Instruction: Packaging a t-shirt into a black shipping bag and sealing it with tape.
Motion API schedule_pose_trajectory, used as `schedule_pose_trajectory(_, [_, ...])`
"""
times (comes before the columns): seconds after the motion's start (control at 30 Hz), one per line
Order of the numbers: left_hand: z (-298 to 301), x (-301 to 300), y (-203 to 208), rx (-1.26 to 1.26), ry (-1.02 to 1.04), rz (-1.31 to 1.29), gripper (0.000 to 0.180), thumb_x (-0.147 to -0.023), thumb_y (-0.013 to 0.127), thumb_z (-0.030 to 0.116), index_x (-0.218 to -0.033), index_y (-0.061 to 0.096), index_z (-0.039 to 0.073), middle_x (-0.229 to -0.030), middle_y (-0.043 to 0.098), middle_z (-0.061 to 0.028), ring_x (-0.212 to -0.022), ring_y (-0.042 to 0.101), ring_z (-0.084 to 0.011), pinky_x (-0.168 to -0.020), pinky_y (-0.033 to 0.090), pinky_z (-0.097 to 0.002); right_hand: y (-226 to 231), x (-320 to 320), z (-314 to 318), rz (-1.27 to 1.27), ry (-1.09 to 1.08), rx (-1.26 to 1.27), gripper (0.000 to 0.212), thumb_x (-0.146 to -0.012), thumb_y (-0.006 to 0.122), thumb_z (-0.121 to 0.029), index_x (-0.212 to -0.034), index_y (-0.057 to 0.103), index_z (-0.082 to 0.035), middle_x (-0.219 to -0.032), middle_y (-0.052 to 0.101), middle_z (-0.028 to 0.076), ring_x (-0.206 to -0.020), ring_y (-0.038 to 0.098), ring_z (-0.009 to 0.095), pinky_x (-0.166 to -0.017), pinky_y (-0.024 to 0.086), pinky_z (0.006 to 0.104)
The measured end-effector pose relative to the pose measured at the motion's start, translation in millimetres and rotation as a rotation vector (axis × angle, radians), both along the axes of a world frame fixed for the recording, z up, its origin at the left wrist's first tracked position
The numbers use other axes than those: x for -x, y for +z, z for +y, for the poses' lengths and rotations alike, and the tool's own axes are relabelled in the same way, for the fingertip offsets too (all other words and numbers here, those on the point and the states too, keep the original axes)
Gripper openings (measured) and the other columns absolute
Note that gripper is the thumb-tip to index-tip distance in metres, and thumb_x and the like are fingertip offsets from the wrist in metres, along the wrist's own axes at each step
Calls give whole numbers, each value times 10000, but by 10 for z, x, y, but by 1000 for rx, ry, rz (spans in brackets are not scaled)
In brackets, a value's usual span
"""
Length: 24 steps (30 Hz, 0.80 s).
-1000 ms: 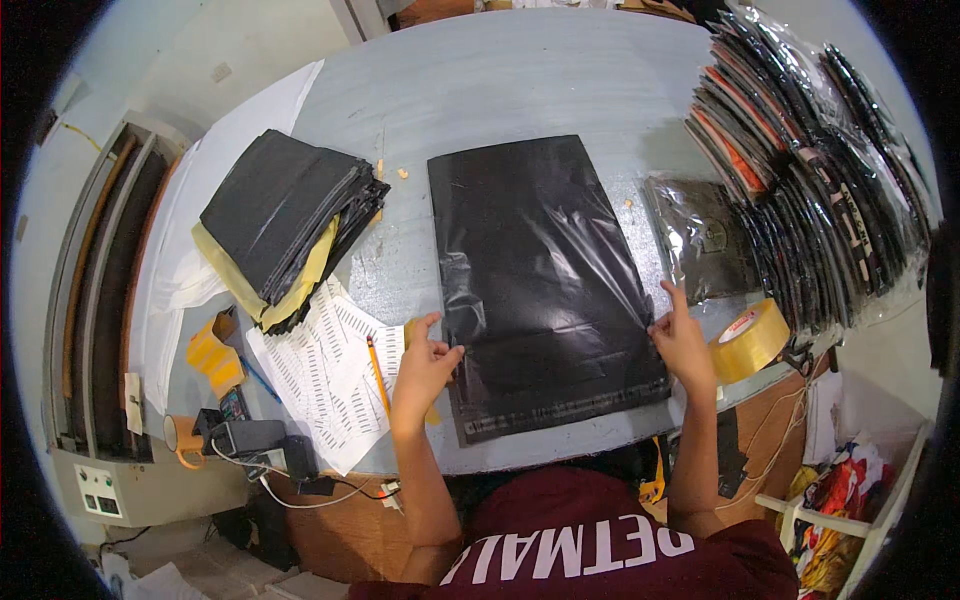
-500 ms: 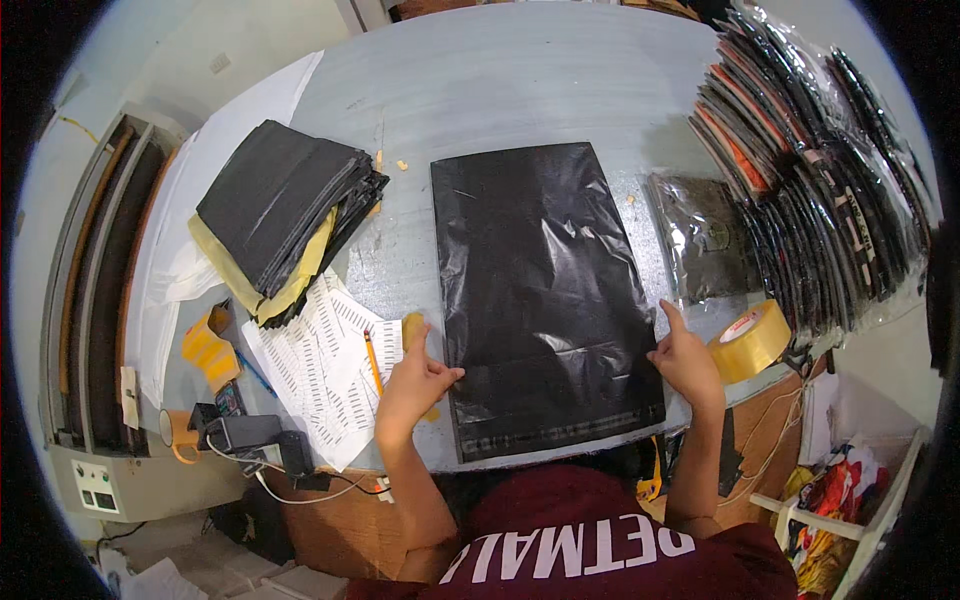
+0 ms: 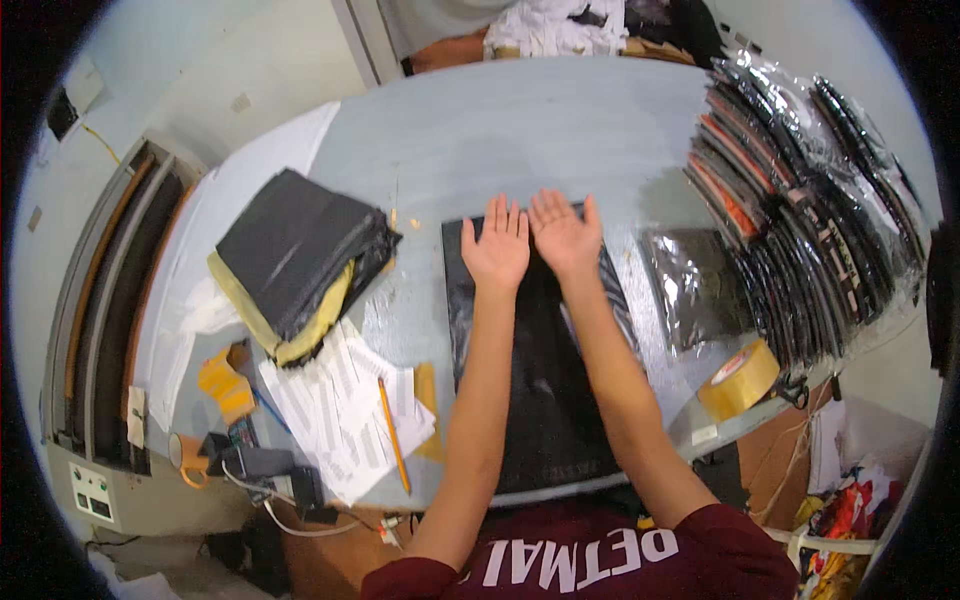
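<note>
Left hand (image 3: pixel 497 252) and right hand (image 3: pixel 568 238) have stretched forward over the black bag (image 3: pixel 545 395), palms upturned, fingers spread.

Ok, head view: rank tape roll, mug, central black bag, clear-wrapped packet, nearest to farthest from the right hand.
1. Central black bag, beneath the right hand.
2. Clear-wrapped packet, to its right.
3. Tape roll, lower right.
4. Mug, far left.

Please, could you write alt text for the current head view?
A person's left hand and right hand, both open and palms up, over the far end of a black plastic bag on a grey table. At left, papers and a pencil; at right, tape and wrapped packages.
</note>
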<state>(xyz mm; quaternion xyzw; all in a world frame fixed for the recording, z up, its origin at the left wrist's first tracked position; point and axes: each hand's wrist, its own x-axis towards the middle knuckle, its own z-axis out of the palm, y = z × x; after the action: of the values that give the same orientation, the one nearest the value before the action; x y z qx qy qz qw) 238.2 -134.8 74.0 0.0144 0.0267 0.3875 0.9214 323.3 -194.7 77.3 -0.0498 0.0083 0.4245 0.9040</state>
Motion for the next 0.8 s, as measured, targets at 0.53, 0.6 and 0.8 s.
schedule_pose_trajectory(0.53, [403,-134,-611,172,69,-176,774,-912,340,541,-1430,134,4,-1489,189,-141,-1381,173,-274,-1121,178,-399,-610,-462,95,97,-96,-22,730,-940,296,-505,-1410,158,37,-1458,236,190,-1352,226,338,-1100,191,457])
schedule_pose_trajectory(0.6, [470,-82,-621,156,93,-149,785,-912,319,553,-1429,124,-5,-1490,185,-143,-1381,173,-272,-1120,179,-396,-648,-572,11,93,-113,-32,729,-940,305,-496,-1405,156,45,-1463,223,192,-1357,215,336,-1101,189,455])
schedule_pose_trajectory(0.8, [693,185,-696,175,264,-136,792,-908,266,582,-1427,134,-2,-1481,207,-145,-1369,207,-276,-1109,199,-435,-668,-718,-153,169,-248,-9,748,-924,357,-500,-1399,159,43,-1452,241,203,-1362,204,324,-1107,174,447])
